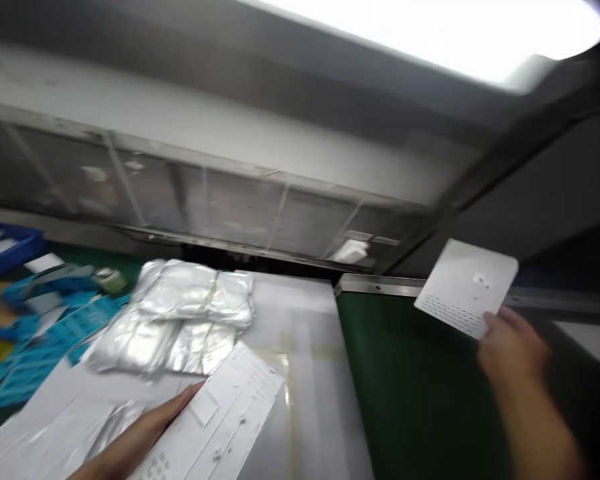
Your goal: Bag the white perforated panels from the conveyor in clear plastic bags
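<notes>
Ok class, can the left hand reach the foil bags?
Probably yes: the left hand sits just below the foil bags, nothing standing between, though it touches a white sheet.

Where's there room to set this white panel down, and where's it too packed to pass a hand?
Bare: the green mat beside the right hand, bordered by the pale worktop. Also the worktop strip between the silver foil packets and the mat. Crowded: the left, where packets, white sheets by the left hand and blue printed sheets overlap.
</notes>
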The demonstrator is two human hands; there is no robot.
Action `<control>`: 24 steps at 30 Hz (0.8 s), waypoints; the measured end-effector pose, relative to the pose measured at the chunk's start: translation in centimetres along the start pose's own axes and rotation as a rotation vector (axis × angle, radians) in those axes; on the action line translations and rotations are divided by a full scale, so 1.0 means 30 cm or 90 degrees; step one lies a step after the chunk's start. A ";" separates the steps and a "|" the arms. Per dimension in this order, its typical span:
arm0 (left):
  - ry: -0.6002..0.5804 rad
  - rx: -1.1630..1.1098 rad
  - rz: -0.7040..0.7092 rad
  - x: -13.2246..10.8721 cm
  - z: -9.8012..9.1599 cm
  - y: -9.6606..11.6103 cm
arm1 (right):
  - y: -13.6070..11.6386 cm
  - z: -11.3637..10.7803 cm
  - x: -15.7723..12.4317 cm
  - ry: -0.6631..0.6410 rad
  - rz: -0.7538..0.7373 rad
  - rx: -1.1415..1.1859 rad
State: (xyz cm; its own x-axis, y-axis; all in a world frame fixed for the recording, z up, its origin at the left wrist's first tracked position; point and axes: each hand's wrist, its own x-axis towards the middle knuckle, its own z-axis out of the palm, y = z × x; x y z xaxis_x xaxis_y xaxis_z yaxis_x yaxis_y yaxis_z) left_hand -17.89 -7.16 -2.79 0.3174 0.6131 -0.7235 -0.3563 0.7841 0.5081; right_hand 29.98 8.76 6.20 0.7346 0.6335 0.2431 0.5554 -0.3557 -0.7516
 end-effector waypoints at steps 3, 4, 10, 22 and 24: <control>-0.205 -0.084 -0.035 -0.034 -0.071 0.012 | -0.129 0.031 -0.285 -0.367 -0.124 0.103; -0.254 -0.080 -0.042 -0.041 -0.088 0.010 | -0.180 0.039 -0.408 -0.594 -0.206 0.106; -0.380 0.044 -0.045 -0.113 -0.162 -0.047 | -0.387 0.152 -1.011 -1.197 -0.596 0.014; -0.097 0.258 0.219 -0.187 -0.300 -0.240 | -0.089 0.097 -1.308 -0.657 -0.029 -0.012; -0.159 0.373 0.260 -0.190 -0.285 -0.242 | -0.081 0.094 -1.265 -0.786 -0.106 -0.022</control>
State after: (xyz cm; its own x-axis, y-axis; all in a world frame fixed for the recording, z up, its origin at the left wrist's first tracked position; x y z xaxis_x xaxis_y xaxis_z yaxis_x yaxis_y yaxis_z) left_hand -24.63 -17.16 -6.37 0.4748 0.8151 -0.3320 0.0146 0.3699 0.9290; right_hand -0.33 -12.46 -2.94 -0.1921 0.8875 -0.4188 0.6298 -0.2157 -0.7462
